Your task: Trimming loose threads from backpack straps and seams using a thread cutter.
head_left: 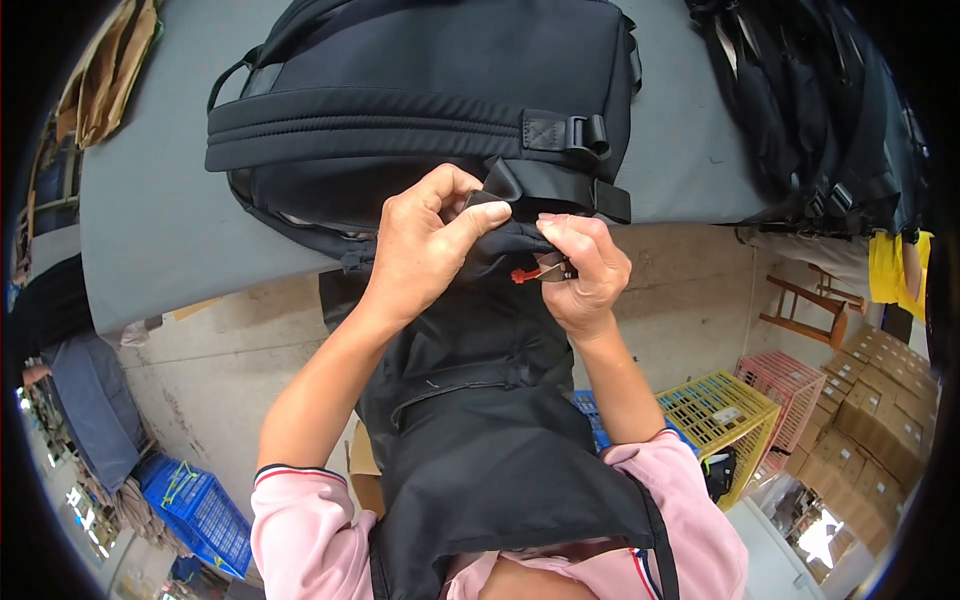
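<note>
A black backpack [420, 60] lies on the grey table, with a padded shoulder strap [370, 128] and a buckle [585, 135] facing up. My left hand [425, 235] is closed in a pinch on a black webbing strap [503, 180] at the backpack's near edge. Close beside it, my right hand [585, 262] is closed, its thumb and finger pinching the backpack's dark edge fabric. A small metal tool with a red piece [525, 275] sticks out of the right palm; most of it is hidden, so its kind is unclear.
More black bags [800, 110] are heaped on the table's [680, 150] right side. Brown material [115, 75] lies at the far left corner. Below stand a blue crate [195, 510], a yellow crate [715, 410], a pink crate [785, 385], stacked cartons [870, 430] and a wooden stool [805, 310].
</note>
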The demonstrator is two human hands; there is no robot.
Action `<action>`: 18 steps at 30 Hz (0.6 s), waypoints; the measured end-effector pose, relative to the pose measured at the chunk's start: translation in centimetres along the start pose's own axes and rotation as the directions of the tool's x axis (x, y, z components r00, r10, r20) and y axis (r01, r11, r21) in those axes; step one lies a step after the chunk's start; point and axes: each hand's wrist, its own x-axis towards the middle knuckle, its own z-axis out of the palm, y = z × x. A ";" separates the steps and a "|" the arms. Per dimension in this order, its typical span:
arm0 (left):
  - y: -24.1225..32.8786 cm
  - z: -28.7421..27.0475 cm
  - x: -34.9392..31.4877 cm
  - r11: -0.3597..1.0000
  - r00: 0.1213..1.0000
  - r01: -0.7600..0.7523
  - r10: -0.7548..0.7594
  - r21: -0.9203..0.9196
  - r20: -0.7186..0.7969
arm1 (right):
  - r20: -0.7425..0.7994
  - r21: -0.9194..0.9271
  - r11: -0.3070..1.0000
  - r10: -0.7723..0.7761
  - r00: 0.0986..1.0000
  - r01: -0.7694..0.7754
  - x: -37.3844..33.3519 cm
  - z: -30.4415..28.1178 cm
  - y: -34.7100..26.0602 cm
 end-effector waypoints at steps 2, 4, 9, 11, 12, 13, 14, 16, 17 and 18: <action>-0.2 0.2 0.3 0.980 0.996 0.091 -0.090 -0.174 0.017 | -0.001 -0.010 1.000 0.028 1.000 -0.028 -0.2 0.1 -0.2; -0.4 0.8 0.1 0.987 0.999 0.043 -0.047 -0.153 -0.021 | -0.006 -0.023 0.998 0.060 0.998 -0.060 -0.6 0.3 -0.1; -1.5 2.0 -1.1 0.968 0.922 -0.251 0.230 -0.028 -0.313 | 0.013 0.071 0.990 0.117 0.993 -0.118 -0.3 0.1 -0.4; -2.9 1.4 -1.6 0.943 0.895 -0.314 0.334 0.115 -0.296 | 0.025 0.077 0.990 0.118 0.993 -0.119 -0.2 -0.1 -0.5; -2.7 1.2 -1.5 0.867 0.825 -0.410 0.485 0.282 -0.292 | 0.032 0.082 0.989 0.120 0.992 -0.123 -0.1 -0.1 -0.5; -2.6 1.0 -1.4 0.756 0.738 -0.484 0.624 0.441 -0.258 | 0.033 0.081 0.989 0.120 0.992 -0.123 0.0 -0.1 -0.6; -2.6 0.9 -1.8 0.814 0.794 -0.427 0.546 0.395 -0.266 | 0.043 0.091 0.986 0.133 0.990 -0.137 0.2 -0.1 -0.7; -2.5 0.8 -2.2 0.755 0.745 -0.493 0.623 0.433 -0.238 | 0.052 0.101 0.983 0.149 0.987 -0.154 0.4 0.0 -0.8; -2.6 0.8 -2.2 0.688 0.689 -0.554 0.695 0.467 -0.206 | 0.064 0.107 0.982 0.149 0.987 -0.155 0.5 0.1 -0.8; -2.8 0.8 -2.0 0.679 0.667 -0.575 0.712 0.457 -0.218 | 0.077 0.112 0.981 0.150 0.986 -0.158 0.6 0.1 -0.8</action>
